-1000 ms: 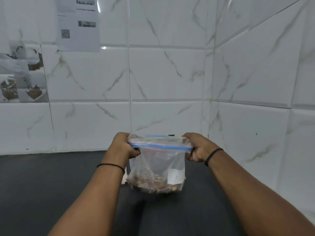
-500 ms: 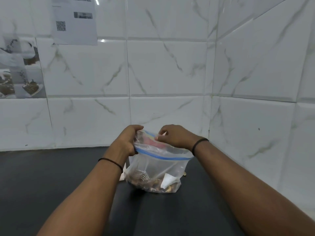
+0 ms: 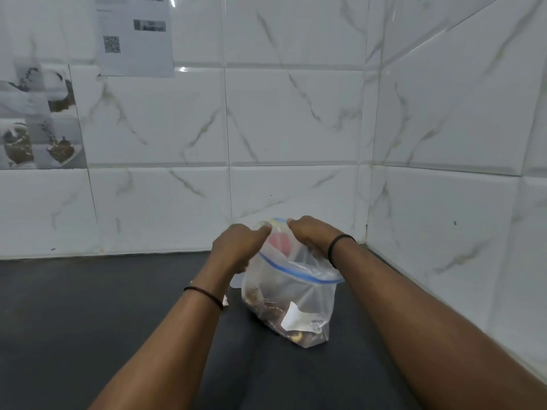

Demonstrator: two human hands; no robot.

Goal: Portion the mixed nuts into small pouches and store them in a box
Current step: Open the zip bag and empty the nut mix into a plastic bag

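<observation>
1. While it stands upright on the dark countertop (image 3: 88, 321), near the corner where two tiled walls meet, the clear zip bag (image 3: 296, 294) holds mixed nuts (image 3: 296, 335) pooled at its bottom; a white label or slip shows through the plastic low down, and something pink shows blurred near the top.
2. Bag mouth: blue zip strip (image 3: 299, 272) sags in a curve across the near side; the far edge of the mouth is lifted up between the two hands.
3. Left hand (image 3: 236, 247): fingers curled, pinching the bag's top edge on the left side; fingertips hidden behind the knuckles. Thin dark band on that wrist.
4. Right hand (image 3: 310, 235): fingers curled over the top edge on the right side, gripping the plastic; black band on that wrist.
5. Both hands close together, almost touching above the bag mouth.
6. Behind the left wrist, a small pale scrap (image 3: 236, 284) lies on the countertop, just beside the bag; too hidden to identify.
7. Wall (image 3: 296, 128): white marble-look tiles. Upper left, a printed sheet (image 3: 136, 37) with a QR code is stuck on; left edge, decorative picture tiles (image 3: 38, 119).
</observation>
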